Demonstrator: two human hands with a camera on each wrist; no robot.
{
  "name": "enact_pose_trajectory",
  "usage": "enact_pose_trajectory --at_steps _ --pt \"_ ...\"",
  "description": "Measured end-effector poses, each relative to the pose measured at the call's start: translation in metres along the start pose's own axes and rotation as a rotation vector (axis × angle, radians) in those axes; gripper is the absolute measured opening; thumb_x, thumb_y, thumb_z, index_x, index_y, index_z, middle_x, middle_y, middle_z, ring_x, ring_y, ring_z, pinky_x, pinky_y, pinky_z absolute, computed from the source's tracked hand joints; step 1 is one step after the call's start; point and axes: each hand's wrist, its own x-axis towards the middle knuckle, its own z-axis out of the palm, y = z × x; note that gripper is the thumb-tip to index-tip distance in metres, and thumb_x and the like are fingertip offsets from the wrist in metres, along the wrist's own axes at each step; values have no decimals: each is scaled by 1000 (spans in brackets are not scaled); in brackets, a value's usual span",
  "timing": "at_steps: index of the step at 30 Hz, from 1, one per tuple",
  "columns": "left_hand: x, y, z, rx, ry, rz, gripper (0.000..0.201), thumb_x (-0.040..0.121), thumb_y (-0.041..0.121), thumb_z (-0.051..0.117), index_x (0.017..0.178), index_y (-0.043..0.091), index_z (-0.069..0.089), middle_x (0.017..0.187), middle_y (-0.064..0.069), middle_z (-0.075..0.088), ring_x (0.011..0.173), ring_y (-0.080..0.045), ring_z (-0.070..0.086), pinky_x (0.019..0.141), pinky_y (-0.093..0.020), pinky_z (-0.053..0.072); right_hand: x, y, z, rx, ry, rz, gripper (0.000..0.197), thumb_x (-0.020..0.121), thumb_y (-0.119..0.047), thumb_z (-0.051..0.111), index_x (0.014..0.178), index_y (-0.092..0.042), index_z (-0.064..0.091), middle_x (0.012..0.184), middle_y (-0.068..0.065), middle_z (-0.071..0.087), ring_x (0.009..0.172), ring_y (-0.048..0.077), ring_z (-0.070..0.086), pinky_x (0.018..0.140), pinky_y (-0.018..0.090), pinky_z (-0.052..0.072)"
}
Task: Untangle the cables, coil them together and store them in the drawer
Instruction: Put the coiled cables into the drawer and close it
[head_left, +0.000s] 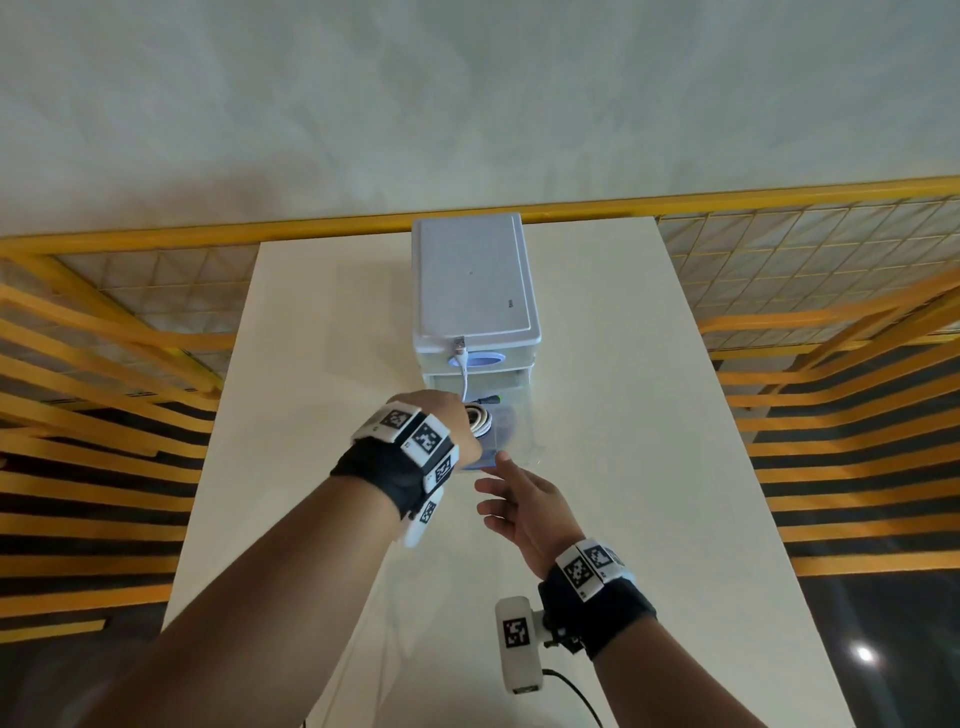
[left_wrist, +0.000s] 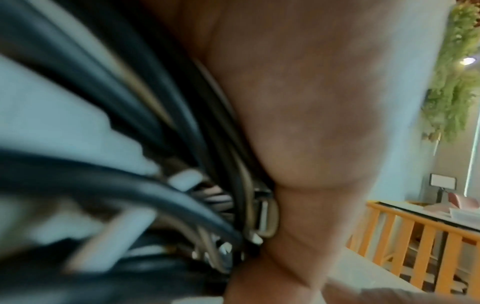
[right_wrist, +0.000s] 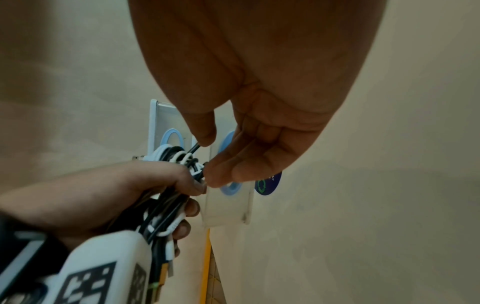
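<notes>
cable coil (head_left: 477, 419): black and white, coiled, gripped in left hand (head_left: 441, 415) over open lower drawer (head_left: 511, 436) of drawer unit (head_left: 474, 280). right hand (head_left: 524, 506) relaxed, empty, beside drawer front. remaining: release, close.

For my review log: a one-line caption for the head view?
Left hand lowers coiled cables into the open drawer; right hand open beside.
</notes>
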Motion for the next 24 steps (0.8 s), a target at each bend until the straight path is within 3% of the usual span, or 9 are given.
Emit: enact_pose_trajectory --at_steps 5,9,11,14,17,19,21,24 --pt "0 15 -4 203 5 88 22 87 40 57 93 22 67 78 5 63 66 -14 57 60 -26 40 2 -3 -3 -32 -25 4 35 100 -39 61 108 -8 72 86 6 72 63 18 63 63 27 51" --pt "-6 24 0 303 41 153 19 86 34 56 100 25 65 78 8 58 71 -17 57 55 -25 33 2 -5 -4 -76 -25 6 28 102 -32 59 104 -6 72 86 6 72 62 17 63 63 27 52" --pt "-6 22 1 279 48 153 16 88 37 57 97 26 62 76 8 56 74 -18 58 59 -27 35 2 -6 -5 -102 -23 -5 30 102 -35 59 103 -8 73 85 5 73 62 17 63 64 27 53" --pt "-1 13 -1 233 47 102 29 89 50 58 94 23 66 77 7 62 73 -19 60 60 -27 39 0 -10 -5 -166 -17 -15 38 100 -43 59 105 -8 73 80 3 74 61 17 64 63 27 53" --pt "2 4 -4 173 42 57 17 88 35 57 81 20 63 74 4 63 65 -18 58 65 -26 45 -6 -18 -5 -356 -8 -27 47 98 -51 58 101 -6 75 76 3 75 60 17 68 62 30 57" --pt "2 -2 -4 153 63 31 19 87 24 55 69 17 53 68 3 59 59 -19 52 64 -25 44 -12 -26 -9 -668 61 -121 50 94 -59 59 84 -12 74 67 0 75 56 14 70 66 34 59" --pt "0 -4 -5 165 64 37 23 86 20 54 66 15 46 65 2 56 59 -22 52 67 -27 46 -21 -36 -12 -996 204 -323 47 90 -64 60 74 -21 66 61 -5 72 56 8 68 62 30 54" --pt "-2 -2 -4 242 35 80 16 90 18 54 82 7 47 78 0 64 77 -23 67 80 -32 56 -33 -60 -4 -1116 274 -634 24 92 -55 62 87 -32 63 70 -15 67 63 0 62 57 16 44"
